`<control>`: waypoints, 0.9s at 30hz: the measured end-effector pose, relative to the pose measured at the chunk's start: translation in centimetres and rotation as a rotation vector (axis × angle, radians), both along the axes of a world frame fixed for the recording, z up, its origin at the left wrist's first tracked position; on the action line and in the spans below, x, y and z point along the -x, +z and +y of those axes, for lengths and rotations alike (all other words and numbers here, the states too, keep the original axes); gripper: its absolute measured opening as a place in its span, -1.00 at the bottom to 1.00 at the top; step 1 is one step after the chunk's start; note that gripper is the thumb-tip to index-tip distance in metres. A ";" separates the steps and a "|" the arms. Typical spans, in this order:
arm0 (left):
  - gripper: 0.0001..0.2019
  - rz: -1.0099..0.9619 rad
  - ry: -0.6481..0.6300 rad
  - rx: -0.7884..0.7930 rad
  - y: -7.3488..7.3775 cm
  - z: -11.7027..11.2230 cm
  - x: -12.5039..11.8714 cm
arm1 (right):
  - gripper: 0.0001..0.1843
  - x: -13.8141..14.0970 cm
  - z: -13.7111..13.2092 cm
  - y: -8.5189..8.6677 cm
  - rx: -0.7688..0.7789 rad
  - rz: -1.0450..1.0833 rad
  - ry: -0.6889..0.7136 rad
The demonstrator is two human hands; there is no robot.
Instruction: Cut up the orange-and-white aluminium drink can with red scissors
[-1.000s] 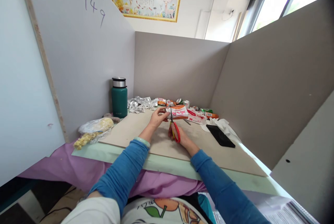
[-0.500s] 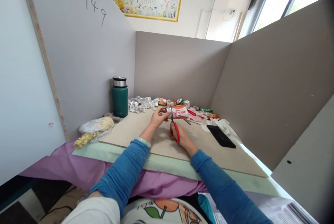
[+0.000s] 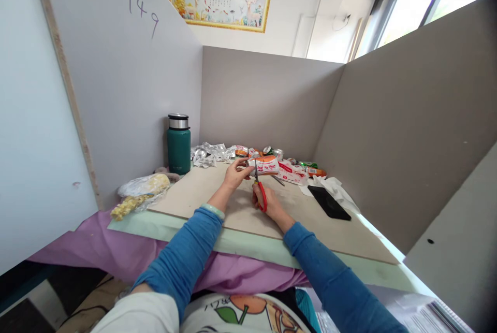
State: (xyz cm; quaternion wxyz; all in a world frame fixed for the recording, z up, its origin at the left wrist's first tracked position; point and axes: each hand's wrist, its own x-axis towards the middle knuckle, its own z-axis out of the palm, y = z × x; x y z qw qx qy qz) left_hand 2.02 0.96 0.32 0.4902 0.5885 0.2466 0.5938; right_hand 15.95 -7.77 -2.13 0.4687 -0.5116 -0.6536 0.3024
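Note:
My left hand (image 3: 236, 174) grips the near end of an orange and white drink can (image 3: 267, 165), which lies sideways above the board. Red-handled scissors (image 3: 262, 196) are in my right hand (image 3: 267, 202), its fingers wrapped around the handles. The dark blades point up and away from me and meet the can at its left end, close to my left fingertips. How deep the blades sit in the metal is too small to tell. Behind the can, a red and white printed sheet or bag (image 3: 293, 173) lies on the board.
A green thermos bottle (image 3: 178, 146) stands at the back left, by cut silvery scraps (image 3: 209, 154). More cans (image 3: 240, 150) lie along the back. A black phone (image 3: 329, 202) and white tissue (image 3: 337, 192) rest at the right. A plastic bag (image 3: 143, 186) sits at the left edge of the board (image 3: 202, 196).
Almost nothing differs. The scissor handles look slightly closer together, and the can's right end has shifted a little; both hands stay in place.

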 end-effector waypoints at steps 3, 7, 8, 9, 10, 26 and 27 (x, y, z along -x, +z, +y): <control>-0.43 -0.005 -0.005 -0.010 0.0 0.1 0.0 | -0.57 0.0 0.1 -0.1 0.000 0.009 0.003; -0.41 -0.005 0.001 -0.025 -0.1 0.2 0.0 | -0.61 -0.1 0.5 -0.3 0.025 0.009 -0.017; -0.40 -0.006 0.003 -0.030 -0.1 0.2 0.0 | -0.62 -0.1 0.6 -0.4 0.024 0.001 -0.021; -0.40 -0.008 0.005 -0.033 -0.1 0.2 0.0 | -0.63 -0.1 0.6 -0.4 0.018 -0.010 -0.021; -0.40 -0.010 0.008 -0.035 -0.2 0.3 0.0 | -0.63 -0.1 0.7 -0.5 0.010 -0.019 -0.019; -0.38 -0.020 0.019 -0.038 -0.3 0.4 -0.2 | -0.65 -0.1 0.7 -0.4 0.012 -0.021 -0.021; -0.38 -0.022 0.020 -0.039 -0.3 0.4 -0.2 | -0.65 -0.1 0.7 -0.4 0.008 -0.018 -0.020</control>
